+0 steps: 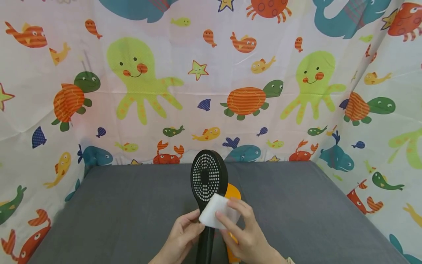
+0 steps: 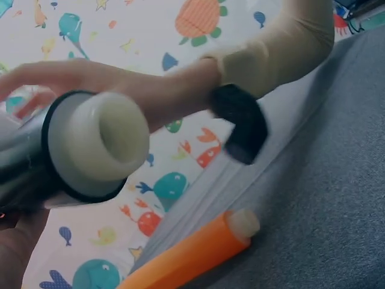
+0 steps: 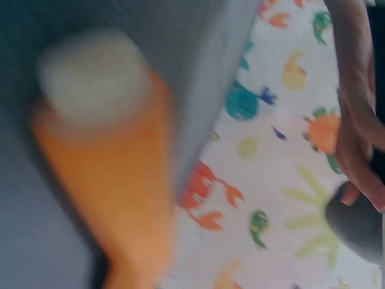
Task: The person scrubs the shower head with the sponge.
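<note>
A black shower head [image 1: 205,176] stands upright in the head view, its face of pale nozzles towards me. My left hand [image 1: 182,234] grips its handle from the left, just under the head. Between thumb and fingers, my right hand [image 1: 245,233] pinches a white pad [image 1: 219,212], which overlaps the neck of the shower head in this view. The left wrist view shows the hollow whitish connector [image 2: 111,135] at the handle's lower end. Behind the black one, an orange shower head [image 1: 233,191] lies on the grey table, partly hidden by my right hand.
The grey table top [image 1: 138,205] stretches out to both sides. A curtain [image 1: 197,99] printed with sea animals encloses its back and sides. In the right wrist view the orange shower head's pale connector end [image 3: 96,78] is close and blurred.
</note>
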A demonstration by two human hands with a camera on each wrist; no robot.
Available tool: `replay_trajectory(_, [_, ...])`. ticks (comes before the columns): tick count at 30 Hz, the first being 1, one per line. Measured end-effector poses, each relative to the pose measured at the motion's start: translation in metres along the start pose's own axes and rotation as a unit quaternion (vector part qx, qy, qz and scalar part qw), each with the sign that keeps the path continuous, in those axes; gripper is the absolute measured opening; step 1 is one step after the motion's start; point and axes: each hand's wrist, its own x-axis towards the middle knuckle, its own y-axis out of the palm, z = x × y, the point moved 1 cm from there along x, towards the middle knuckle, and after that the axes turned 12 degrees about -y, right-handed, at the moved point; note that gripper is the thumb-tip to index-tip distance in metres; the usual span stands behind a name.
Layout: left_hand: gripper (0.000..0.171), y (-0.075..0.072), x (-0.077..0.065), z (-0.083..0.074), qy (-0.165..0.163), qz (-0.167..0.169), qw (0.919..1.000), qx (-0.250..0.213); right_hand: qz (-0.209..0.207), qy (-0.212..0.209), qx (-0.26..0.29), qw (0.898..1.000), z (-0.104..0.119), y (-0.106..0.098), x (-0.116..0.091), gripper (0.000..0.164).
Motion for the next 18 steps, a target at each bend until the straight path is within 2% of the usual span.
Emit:
replay_trajectory(3, [0.04,0.002,0.001,0.003,-0.006,0.028,0.9995,-0.011,-0.047,0.015,-0.046,0.998,-0.006,-0.001,0.01,0.032])
replay_trajectory(5, [0.04,0.003,0.001,0.003,-0.002,0.044,0.9989,-0.017,-0.058,0.019,-0.046,0.997,-0.006,-0.001,0.011,0.034])
replay_trajectory(6, [0.04,0.003,0.001,0.003,-0.002,0.042,0.999,-0.016,-0.055,0.016,-0.037,0.998,-0.005,0.001,0.008,0.034])
replay_trajectory(10, [0.04,0.001,-0.001,-0.002,-0.008,0.01,0.9999,0.002,0.01,0.012,0.028,0.999,0.009,0.006,-0.006,0.034])
replay_trajectory(12, [0.04,0.0,-0.002,-0.006,-0.028,-0.009,0.9996,-0.005,0.052,0.013,0.077,0.996,0.018,0.006,-0.014,0.038])
replay_trajectory(14, [0.04,0.0,-0.002,-0.01,-0.051,-0.029,0.9982,-0.011,0.092,0.011,0.12,0.988,0.028,0.005,-0.021,0.042])
replay_trajectory(16, [0.04,0.001,-0.002,-0.013,-0.073,-0.053,0.9957,-0.019,0.128,0.021,0.183,0.975,0.035,0.003,-0.025,0.046])
replay_trajectory(18, [0.04,0.001,-0.001,-0.014,-0.088,-0.078,0.993,-0.013,0.162,0.013,0.216,0.963,0.04,0.001,-0.027,0.046])
